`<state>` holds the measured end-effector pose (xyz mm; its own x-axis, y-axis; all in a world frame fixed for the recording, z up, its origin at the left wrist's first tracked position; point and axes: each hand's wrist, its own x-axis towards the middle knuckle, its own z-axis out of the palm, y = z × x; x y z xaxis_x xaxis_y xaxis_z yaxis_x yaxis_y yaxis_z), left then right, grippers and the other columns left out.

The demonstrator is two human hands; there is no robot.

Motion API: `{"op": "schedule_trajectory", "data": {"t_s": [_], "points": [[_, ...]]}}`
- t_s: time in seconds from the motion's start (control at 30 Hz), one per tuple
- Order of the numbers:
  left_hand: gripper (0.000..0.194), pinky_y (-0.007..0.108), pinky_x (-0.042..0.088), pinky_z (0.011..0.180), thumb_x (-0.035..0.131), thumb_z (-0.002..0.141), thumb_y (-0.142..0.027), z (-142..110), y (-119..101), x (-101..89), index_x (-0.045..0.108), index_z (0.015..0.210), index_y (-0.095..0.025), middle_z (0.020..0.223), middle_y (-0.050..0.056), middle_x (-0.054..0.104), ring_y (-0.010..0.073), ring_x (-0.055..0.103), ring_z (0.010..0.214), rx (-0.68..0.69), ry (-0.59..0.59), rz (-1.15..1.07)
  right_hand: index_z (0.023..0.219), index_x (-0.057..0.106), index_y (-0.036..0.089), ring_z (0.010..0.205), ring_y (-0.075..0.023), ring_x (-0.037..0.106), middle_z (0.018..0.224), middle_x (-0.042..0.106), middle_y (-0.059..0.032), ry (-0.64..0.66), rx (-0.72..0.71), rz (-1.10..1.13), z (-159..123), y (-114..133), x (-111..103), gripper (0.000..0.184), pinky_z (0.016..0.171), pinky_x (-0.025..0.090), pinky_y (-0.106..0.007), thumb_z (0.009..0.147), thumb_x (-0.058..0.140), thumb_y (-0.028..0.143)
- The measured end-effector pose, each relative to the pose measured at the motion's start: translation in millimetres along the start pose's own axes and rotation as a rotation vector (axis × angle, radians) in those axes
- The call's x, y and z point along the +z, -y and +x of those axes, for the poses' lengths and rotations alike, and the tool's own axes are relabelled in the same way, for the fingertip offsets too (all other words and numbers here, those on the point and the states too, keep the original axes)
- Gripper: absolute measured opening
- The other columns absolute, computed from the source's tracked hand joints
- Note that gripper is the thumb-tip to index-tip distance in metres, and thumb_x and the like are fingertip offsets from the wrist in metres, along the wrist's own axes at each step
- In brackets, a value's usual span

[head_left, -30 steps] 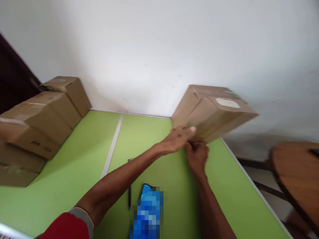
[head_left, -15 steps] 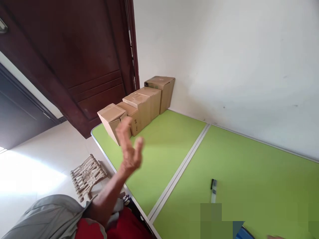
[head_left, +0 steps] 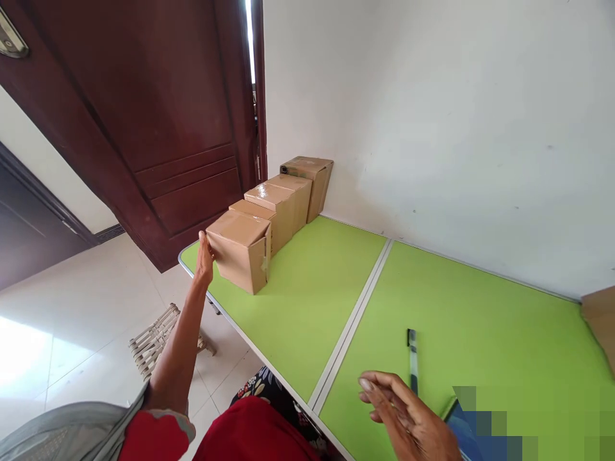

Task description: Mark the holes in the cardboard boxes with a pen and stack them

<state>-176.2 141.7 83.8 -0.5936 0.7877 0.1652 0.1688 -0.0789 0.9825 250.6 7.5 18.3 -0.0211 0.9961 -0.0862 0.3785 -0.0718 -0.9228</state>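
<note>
My left hand (head_left: pixel 204 257) lies flat, fingers stretched, against the left side of the nearest cardboard box (head_left: pixel 234 257). This box stands at the front end of a row of brown boxes on the green folding table (head_left: pixel 307 307). One flap on its right side sticks out a little. At the lower right, my right hand (head_left: pixel 408 413) hovers over the table with its fingers loosely curled and the thumb close to the index finger; nothing shows in its grip. Just beyond it lies a black and clear pen (head_left: pixel 412 362).
Behind the nearest box, several more boxes (head_left: pixel 293 198) run back to the white wall. Another cardboard box (head_left: pixel 600 320) shows at the right edge. A blue item (head_left: pixel 464 432), partly blurred out, lies beside my right hand. A woven stool (head_left: pixel 154 339) stands left of the table.
My left hand has gone from above the table to the left side of the nearest box. That box now sits turned and farther right. My right hand has come fully into view.
</note>
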Motion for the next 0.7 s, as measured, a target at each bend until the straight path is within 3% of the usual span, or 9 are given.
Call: {"op": "schedule_trajectory", "data": {"t_s": [0.13, 0.23, 0.33, 0.4, 0.57, 0.63, 0.7], "points": [[0.095, 0.049, 0.059, 0.101, 0.021, 0.098, -0.089, -50.0, 18.9, 1.9, 0.079, 0.117, -0.016, 0.121, 0.019, 0.082, 0.0376, 0.074, 0.12, -0.036, 0.176, -0.061, 0.105, 0.077, 0.027, 0.097, -0.0346, 0.079, 0.111, 0.082, -0.0143, 0.002, -0.096, 0.027, 7.0, 6.4, 30.6, 0.057, 0.073, 0.067, -0.042, 0.078, 0.075, 0.077], [0.095, 0.05, 0.059, 0.098, 0.023, 0.096, -0.09, -72.9, 25.3, 9.6, 0.079, 0.11, -0.015, 0.118, 0.02, 0.081, 0.0361, 0.077, 0.109, -0.049, 0.208, -0.076, 0.127, 0.069, 0.024, 0.113, -0.0367, 0.074, 0.132, 0.075, -0.0179, -0.06, -0.122, 0.096, 9.7, 8.1, 51.3, 0.072, 0.079, 0.067, -0.045, 0.076, 0.078, 0.074], [0.093, 0.055, 0.055, 0.105, 0.028, 0.096, -0.09, -80.0, 24.8, 22.1, 0.076, 0.122, -0.014, 0.131, 0.022, 0.077, 0.039, 0.073, 0.12, -0.049, 0.198, -0.067, 0.141, 0.058, 0.023, 0.128, -0.0392, 0.067, 0.147, 0.064, -0.021, -0.091, -0.134, 0.154, 12.0, 9.3, 65.3, 0.083, 0.088, 0.066, -0.05, 0.078, 0.079, 0.072], [0.091, 0.057, 0.053, 0.109, 0.032, 0.096, -0.089, -85.6, 21.4, 32.2, 0.075, 0.128, -0.016, 0.135, 0.021, 0.076, 0.0401, 0.069, 0.127, -0.035, 0.266, -0.069, 0.151, 0.05, 0.023, 0.139, -0.0411, 0.06, 0.157, 0.055, -0.0222, -0.106, -0.15, 0.171, 15.6, 11.3, 72.8, 0.091, 0.097, 0.063, -0.055, 0.08, 0.079, 0.071], [0.086, 0.054, 0.051, 0.116, 0.034, 0.099, -0.088, -126.4, 16.1, 50.1, 0.078, 0.125, -0.02, 0.131, 0.013, 0.08, 0.038, 0.07, 0.128, 0.009, 0.451, -0.091, 0.17, 0.024, 0.025, 0.161, -0.0438, 0.034, 0.175, 0.03, -0.0233, -0.112, -0.226, 0.209, 32.8, 15.8, 88.1, 0.126, 0.124, 0.039, -0.069, 0.072, 0.086, 0.073], [0.089, 0.056, 0.05, 0.117, 0.028, 0.1, -0.089, -146.1, 16.6, 50.2, 0.08, 0.121, -0.019, 0.127, 0.013, 0.081, 0.0384, 0.07, 0.125, 0.002, 0.467, -0.088, 0.171, 0.024, 0.027, 0.163, -0.0401, 0.032, 0.177, 0.029, -0.0201, -0.093, -0.21, 0.327, 39.7, 13.3, 89.0, 0.115, 0.127, 0.035, -0.066, 0.081, 0.076, 0.077], [0.089, 0.058, 0.049, 0.117, 0.025, 0.1, -0.088, -160.9, 16.5, 48.1, 0.081, 0.113, -0.02, 0.123, 0.013, 0.082, 0.0385, 0.07, 0.123, -0.003, 0.485, -0.083, 0.169, 0.034, 0.029, 0.16, -0.0344, 0.039, 0.174, 0.039, -0.0152, -0.087, -0.149, 0.486, 45.1, 7.2, 86.1, 0.09, 0.125, 0.041, -0.059, 0.096, 0.056, 0.077]]}}
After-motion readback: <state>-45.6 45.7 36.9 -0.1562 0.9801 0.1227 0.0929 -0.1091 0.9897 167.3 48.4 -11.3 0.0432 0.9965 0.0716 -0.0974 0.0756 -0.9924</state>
